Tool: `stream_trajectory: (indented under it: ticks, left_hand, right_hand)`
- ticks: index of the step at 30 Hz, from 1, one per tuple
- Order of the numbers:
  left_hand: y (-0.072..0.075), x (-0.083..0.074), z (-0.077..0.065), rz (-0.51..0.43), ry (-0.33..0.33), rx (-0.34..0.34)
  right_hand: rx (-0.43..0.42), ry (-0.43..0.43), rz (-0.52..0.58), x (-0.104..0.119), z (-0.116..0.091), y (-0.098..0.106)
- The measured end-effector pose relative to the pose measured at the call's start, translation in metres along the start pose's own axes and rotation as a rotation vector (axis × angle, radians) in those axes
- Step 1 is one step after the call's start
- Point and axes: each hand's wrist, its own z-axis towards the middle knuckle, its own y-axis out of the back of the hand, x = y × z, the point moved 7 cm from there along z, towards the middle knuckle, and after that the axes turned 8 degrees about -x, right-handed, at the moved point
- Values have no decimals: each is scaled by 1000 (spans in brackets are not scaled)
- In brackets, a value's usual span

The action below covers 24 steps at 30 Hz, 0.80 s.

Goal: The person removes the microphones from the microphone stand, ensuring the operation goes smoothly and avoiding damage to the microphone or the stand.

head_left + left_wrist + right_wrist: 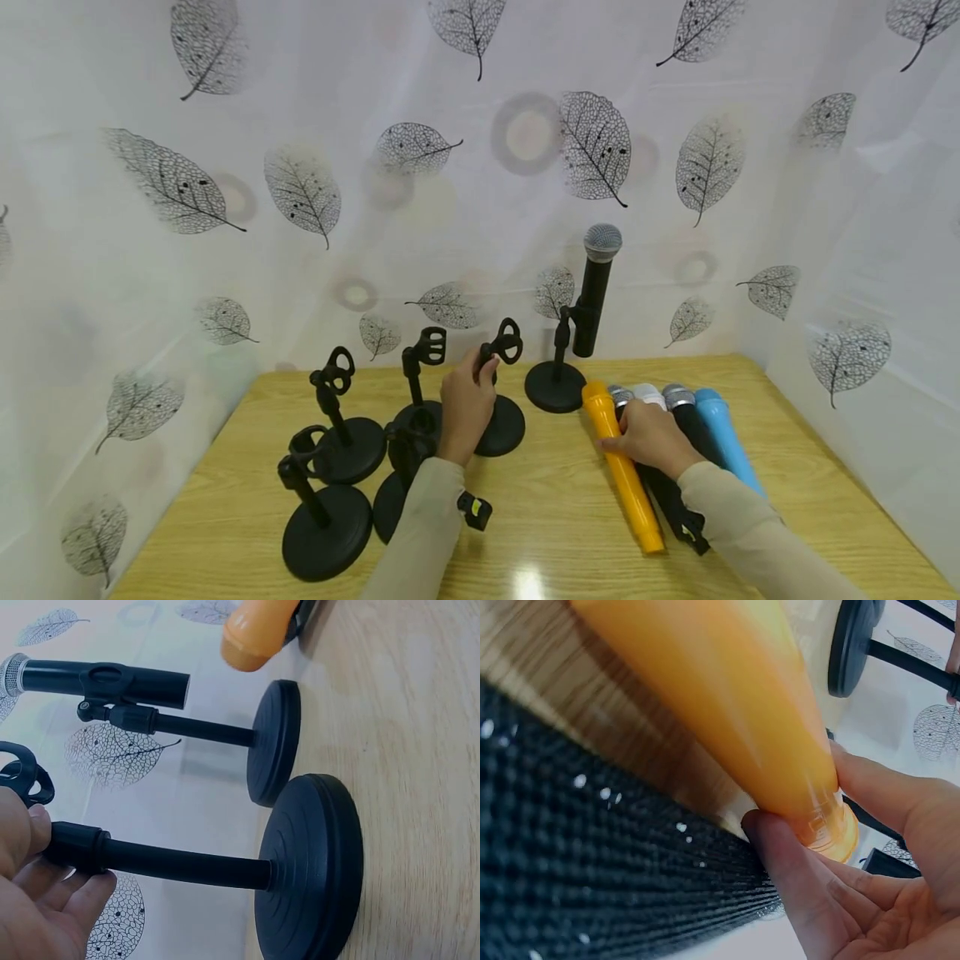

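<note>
My left hand grips a black tabletop microphone stand just below its clip, its round base on the table. My right hand pinches an orange microphone between thumb and fingers. In the right wrist view, the orange microphone's body fills the upper middle, beside a black sparkly-textured surface. Beyond the held stand, a black microphone with a silver mesh head sits tilted in the clip of another stand.
Several black stands with unfilled clips, among them a front one, group at the left. Right of the orange microphone lie a blue microphone, a black one and a white-headed one. Leaf-printed sheeting borders the wooden table.
</note>
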Motion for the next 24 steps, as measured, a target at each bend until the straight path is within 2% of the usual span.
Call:
stream_trajectory:
  ticks: [14,20,24]
  left_hand:
    - [-1,-1,-2,-14,-16,-34]
    - [-2,-2,-8,-41,15,9]
    - [-2,0,-19,-32,74,45]
  right_hand:
    - [-29,-20,-65,-16,0,-2]
    - [-33,-13,-70,-16,0,-2]
    - [-32,-13,-60,-15,1,0]
